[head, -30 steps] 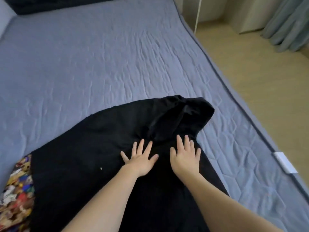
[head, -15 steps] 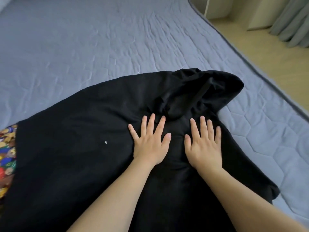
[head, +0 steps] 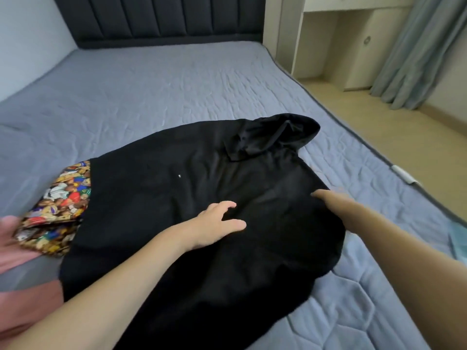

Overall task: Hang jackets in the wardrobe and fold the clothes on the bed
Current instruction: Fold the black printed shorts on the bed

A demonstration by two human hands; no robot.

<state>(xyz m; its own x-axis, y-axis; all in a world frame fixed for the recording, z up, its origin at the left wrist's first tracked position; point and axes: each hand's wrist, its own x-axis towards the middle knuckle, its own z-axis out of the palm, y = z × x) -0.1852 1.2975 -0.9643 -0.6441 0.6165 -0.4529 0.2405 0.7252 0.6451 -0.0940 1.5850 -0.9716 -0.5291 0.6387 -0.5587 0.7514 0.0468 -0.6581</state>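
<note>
**Black garment flat on bed, hands moving to its right edge**

Your black garment [head: 202, 198] lies spread across the near half of the bed [head: 151, 92], running from the near edge up toward the middle and closer to the bed's right edge than to the left. You have it laid flat because a fold needs a smooth base. The bunched part, likely a hood or collar [head: 273, 137], sits at the garment's far end and is not yet flattened.

Your left hand [head: 217, 223] rests on the cloth near its centre, fingers loosely curled and slightly apart, thumb out, pinching nothing. Judgement: it acts as an anchor so the fabric does not slide on the sheet.

Your right hand [head: 331, 200] sits at the garment's right border, toward the bed's right edge. It is motion-blurred; the fingers look extended, but you cannot tell whether they pinch the hem or only touch it. Judgement: you place it there to take that side and bring it over the middle.

A patterned cloth [head: 58, 205] lies partly under the garment's left side, near the bed's left edge, with pink fabric [head: 22, 294] at the near left corner. Both wait their turn. No jacket or hanger is in view.

Risk: the bunched far end may trap a crease if folded over as is.
</note>
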